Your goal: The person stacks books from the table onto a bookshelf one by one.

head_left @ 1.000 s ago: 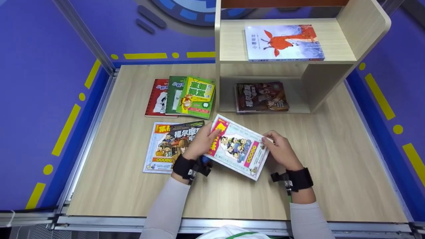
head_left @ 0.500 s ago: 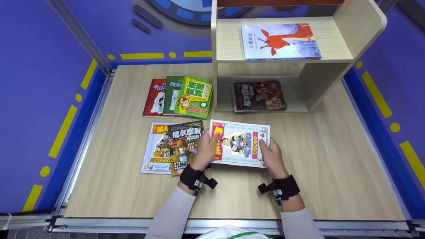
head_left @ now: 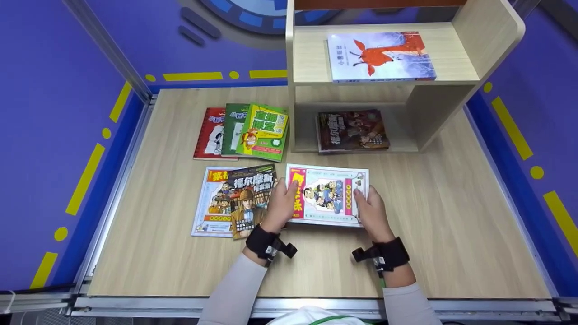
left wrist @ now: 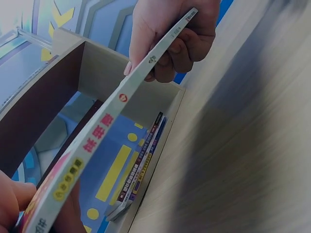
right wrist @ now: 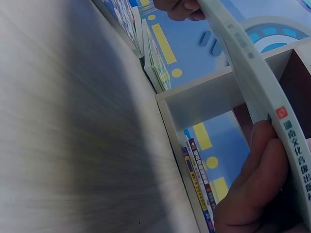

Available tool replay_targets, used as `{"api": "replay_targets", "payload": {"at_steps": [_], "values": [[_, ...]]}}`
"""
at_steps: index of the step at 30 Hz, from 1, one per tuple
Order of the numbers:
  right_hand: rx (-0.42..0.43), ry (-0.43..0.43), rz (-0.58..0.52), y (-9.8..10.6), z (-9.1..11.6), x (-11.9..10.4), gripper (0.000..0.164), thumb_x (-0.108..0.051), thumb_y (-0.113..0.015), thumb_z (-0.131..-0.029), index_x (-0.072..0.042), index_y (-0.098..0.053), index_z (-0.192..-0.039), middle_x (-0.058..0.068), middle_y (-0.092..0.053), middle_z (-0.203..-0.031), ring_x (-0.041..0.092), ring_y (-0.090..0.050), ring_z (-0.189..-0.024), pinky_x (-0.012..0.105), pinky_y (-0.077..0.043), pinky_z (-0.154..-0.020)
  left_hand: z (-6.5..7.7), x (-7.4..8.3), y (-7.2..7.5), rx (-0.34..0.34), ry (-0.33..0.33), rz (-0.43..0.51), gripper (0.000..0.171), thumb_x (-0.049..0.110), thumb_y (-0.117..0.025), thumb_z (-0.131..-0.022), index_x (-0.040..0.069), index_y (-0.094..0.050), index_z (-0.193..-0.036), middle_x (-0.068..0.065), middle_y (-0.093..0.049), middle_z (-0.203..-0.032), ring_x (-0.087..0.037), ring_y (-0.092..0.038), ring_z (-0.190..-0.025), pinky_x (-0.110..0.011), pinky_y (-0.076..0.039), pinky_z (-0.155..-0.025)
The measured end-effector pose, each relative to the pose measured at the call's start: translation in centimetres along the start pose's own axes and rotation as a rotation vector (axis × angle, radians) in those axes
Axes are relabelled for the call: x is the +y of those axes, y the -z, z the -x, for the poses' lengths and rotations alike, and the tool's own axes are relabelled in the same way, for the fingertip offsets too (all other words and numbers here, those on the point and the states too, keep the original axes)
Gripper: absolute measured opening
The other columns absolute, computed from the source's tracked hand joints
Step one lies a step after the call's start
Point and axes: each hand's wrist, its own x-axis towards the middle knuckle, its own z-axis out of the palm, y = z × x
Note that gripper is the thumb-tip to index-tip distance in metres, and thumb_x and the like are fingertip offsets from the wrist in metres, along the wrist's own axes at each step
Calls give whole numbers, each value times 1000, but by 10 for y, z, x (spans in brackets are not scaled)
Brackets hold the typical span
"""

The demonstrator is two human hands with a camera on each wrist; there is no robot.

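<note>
Back-left books: three, at 10 o'clock from the held book (head_left: 325,196), lying fanned; the red book (head_left: 208,135) is outermost, overlapped by the green book (head_left: 230,140), which is overlapped by the yellow-green book (head_left: 263,133).
Front-left books: two, at 9 o'clock; one pale comic (head_left: 212,203), with one detective book (head_left: 247,198) across its right part.
Left hand: the left hand (head_left: 281,205) pinches the held book's left end, thumb on the cover, fingers curled underneath; the book lies at 2 o'clock from it.
Held book: one, between the two hands and raised above the table (head_left: 325,266), front cover up, title band at the left; its long axis runs nearly from 9 to 3 o'clock, roughly along the shelf's front edge.
Lower-shelf stack: at 12 to 1 o'clock from the held book, well apart from it; one dark book (head_left: 353,130) shows on top, and the wrist views show at least two spines.
Right hand: the right hand (head_left: 374,215) pinches the opposite end, thumb above, fingers curled below; the book lies at 10 o'clock from it.
Nearer hand: both touch the held book; the right is nearer the lower-shelf stack.
Bookshelf: one bookshelf (head_left: 456,58), at 1 o'clock, with one deer-cover book (head_left: 381,56) seen on its upper board.
</note>
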Motion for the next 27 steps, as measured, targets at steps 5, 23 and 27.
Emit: {"api": "replay_targets", "payload": {"at_steps": [5,23,27], "values": [[70,-50,-67,2,0,-5,37,-22,-56,-111,0,-55,-141,8,-69,-100,13,-67,-78,24,-58,-63,3,0,0,12,29,111,26,27,-54,-112,2,-57,-117,-1,-53,-81,-13,-50,-63,-27,-48,-58],[-26,143,-178,23,5,-2,87,13,-65,-94,1,-20,-168,25,-35,-168,24,-55,-138,20,-56,-102,-3,-1,15,-323,-120,220,142,-1,-95,-68,21,-2,-173,-14,-57,-155,-28,-72,-118,-39,-61,-100],[-110,165,-52,33,6,-1,106,9,-76,-89,0,-8,-170,18,-11,-179,29,-17,-165,28,-21,-132,-6,1,18,-326,-159,-7,144,7,-96,-69,19,4,-173,-13,-65,-148,-22,-73,-116,-37,-57,-105]]}}
